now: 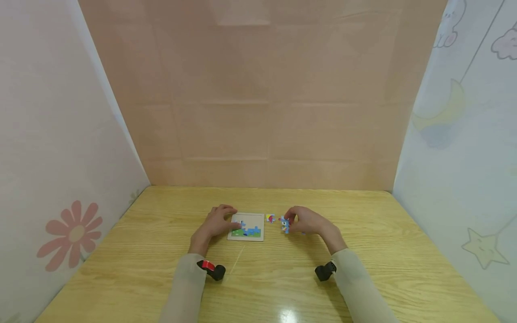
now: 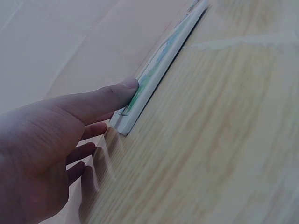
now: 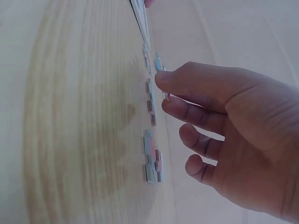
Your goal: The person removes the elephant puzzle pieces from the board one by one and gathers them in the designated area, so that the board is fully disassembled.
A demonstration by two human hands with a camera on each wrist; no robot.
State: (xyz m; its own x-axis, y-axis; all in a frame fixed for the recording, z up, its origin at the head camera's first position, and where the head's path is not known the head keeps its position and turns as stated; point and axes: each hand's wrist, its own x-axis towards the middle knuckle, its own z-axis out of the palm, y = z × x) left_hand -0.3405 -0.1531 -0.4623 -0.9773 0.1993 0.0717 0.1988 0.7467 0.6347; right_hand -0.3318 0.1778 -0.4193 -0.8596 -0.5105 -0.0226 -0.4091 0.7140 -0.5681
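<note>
I see a pale, square, wooden-looking puzzle tray (image 1: 255,220) lying just left of the person's twelve o'clock, with green-and-blue picture pieces (image 1: 252,232) fitted toward its six o'clock side. The left hand's (image 1: 211,225) thumb lies over the picture, so a careless press might nudge those pieces; a loosened hold could let the tray slide. The thin, blue, cartoon-printed jigsaw piece (image 1: 285,225) might twist or drop if the right hand's (image 1: 313,222) pinch weakens. Flat, multicoloured loose pieces (image 3: 149,168) lie close by that hand's lower fingers, which might sweep them aside.

The left hand sits at the tray's nine o'clock, gripping the edge, thumb over the rim, fingers bent along the outside. The right hand arches at the tray's three o'clock, thumb and index finger pinching the blue piece, other fingers loosely curved. Between them, a yellow-and-red jigsaw piece (image 1: 270,218) lies just beside the tray, toward two o'clock. Cream-sleeved forearms (image 1: 183,282) reach in from seven and five o'clock.
</note>
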